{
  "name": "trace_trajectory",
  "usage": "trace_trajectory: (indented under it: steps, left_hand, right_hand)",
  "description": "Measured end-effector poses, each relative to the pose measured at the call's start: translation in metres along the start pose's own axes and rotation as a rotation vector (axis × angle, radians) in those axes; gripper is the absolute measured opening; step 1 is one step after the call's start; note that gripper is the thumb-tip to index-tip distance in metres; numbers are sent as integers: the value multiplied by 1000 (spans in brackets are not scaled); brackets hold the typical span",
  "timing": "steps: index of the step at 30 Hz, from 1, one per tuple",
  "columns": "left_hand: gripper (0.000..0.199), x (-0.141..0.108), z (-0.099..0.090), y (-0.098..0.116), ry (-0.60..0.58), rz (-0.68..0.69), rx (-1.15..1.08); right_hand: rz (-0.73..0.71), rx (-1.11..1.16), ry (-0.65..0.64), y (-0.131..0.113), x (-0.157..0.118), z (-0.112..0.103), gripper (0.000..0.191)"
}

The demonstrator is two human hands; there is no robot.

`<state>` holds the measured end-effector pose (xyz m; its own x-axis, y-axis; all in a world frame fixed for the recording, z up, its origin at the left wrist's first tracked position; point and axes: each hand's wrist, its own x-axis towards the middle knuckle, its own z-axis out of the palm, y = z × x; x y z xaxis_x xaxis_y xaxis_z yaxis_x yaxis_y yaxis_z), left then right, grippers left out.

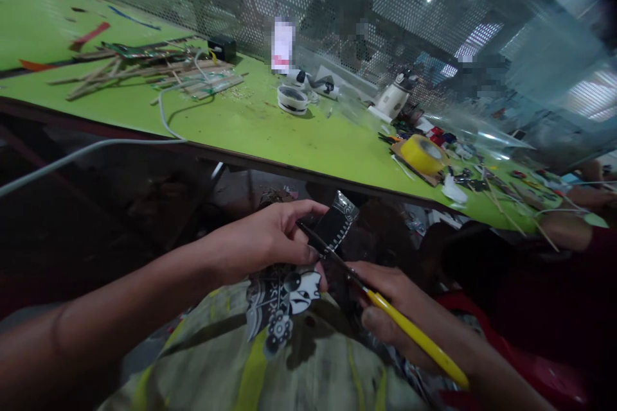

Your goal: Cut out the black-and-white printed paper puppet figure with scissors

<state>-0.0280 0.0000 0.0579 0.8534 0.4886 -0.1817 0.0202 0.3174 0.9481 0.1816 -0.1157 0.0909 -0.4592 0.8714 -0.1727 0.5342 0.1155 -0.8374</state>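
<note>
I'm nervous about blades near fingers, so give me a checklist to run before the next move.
1. Right hand gripping the yellow-handled metal scissors: ok.
2. Left hand holding the thin black-and-white patterned sheet: ok.
3. Left fingers well away from the dark metal blades: not ok, they're close.
4. Thick yellow tape roll away from the blades: ok.
5. Cut edge accurate: cannot tell.

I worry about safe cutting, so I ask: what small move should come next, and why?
Perhaps the left hand should first ease its fingers slightly back along the patterned black sheet: the yellow-handled tool in the right hand has its blade at that sheet, close to those fingers.
</note>
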Motion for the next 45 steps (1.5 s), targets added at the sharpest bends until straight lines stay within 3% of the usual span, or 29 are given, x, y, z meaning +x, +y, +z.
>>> trace_trajectory:
  steps: [11, 24, 29, 33, 41, 45]
  left_hand:
    - [47, -2, 3, 1, 26, -30, -53]
    - [67, -6, 13, -22, 312, 187, 63]
    - [54, -4, 25, -25, 468, 176, -79]
    - [33, -3, 28, -27, 380, 115, -156]
    - [22, 2, 28, -22, 277, 87, -179]
    - [21, 1, 29, -21, 250, 68, -197]
  right_hand:
    - [-43, 32, 21, 13, 1, 5, 37]
    - [-25, 53, 98, 26, 4, 10, 54]
    - [-3, 101, 160, 20, 6, 13, 52]
    - [-19, 191, 222, 24, 7, 22, 55]
    - [-53, 323, 248, 30, 3, 35, 52]
    - [97, 388, 254, 37, -7, 39, 47]
